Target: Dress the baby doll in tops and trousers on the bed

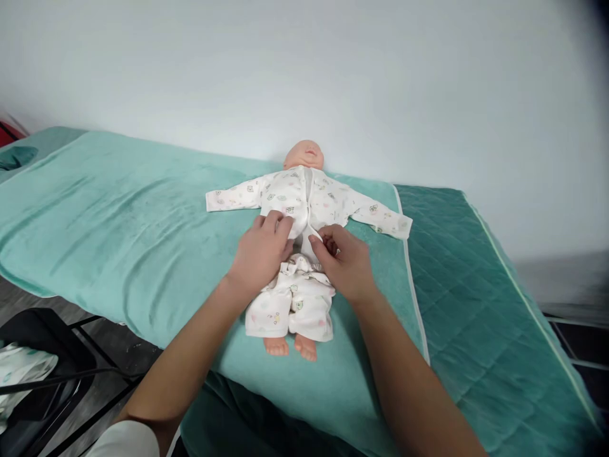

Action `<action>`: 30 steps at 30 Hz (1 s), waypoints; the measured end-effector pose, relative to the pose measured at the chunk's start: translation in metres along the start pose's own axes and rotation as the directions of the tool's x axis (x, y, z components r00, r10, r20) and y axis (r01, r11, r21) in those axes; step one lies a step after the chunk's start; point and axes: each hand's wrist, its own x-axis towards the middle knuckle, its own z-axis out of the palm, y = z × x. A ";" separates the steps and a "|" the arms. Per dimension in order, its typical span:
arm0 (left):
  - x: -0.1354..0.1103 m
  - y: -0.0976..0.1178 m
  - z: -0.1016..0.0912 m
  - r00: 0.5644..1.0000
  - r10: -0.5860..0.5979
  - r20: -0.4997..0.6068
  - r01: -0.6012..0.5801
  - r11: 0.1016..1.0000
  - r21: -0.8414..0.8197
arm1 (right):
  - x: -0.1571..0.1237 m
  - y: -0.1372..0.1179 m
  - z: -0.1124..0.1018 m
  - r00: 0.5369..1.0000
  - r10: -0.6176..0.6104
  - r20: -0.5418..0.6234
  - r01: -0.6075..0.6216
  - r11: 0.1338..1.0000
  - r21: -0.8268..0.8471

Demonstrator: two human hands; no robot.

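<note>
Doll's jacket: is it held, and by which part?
The right hand pinches the jacket by its lower front edge; for the left hand, I cannot tell.

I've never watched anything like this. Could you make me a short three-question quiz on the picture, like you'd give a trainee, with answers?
1. True or false: the doll's feet are bare.
2. Which part of the jacket are the left hand and right hand at? (a) the collar (b) the cuffs (c) the lower front
3. What lies on the black chair at the picture's lower left?

Key:
1. True; toes show below the trousers.
2. c
3. A white cloth with green marks.
</note>
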 end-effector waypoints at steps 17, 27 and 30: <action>0.002 -0.052 0.041 0.787 -0.601 -0.140 0.128 0.381 -0.916 | 0.002 -0.013 0.000 0.986 0.047 0.158 -0.053 0.998 0.032; 0.008 -0.083 0.048 0.592 -0.805 0.042 -0.040 -0.082 -0.996 | 0.001 -0.011 0.006 0.979 0.161 0.127 -0.176 0.978 0.115; -0.003 -0.098 0.052 0.534 -0.846 -0.005 -0.018 -0.005 -1.000 | 0.002 -0.012 0.006 0.974 0.180 0.135 -0.197 0.973 0.124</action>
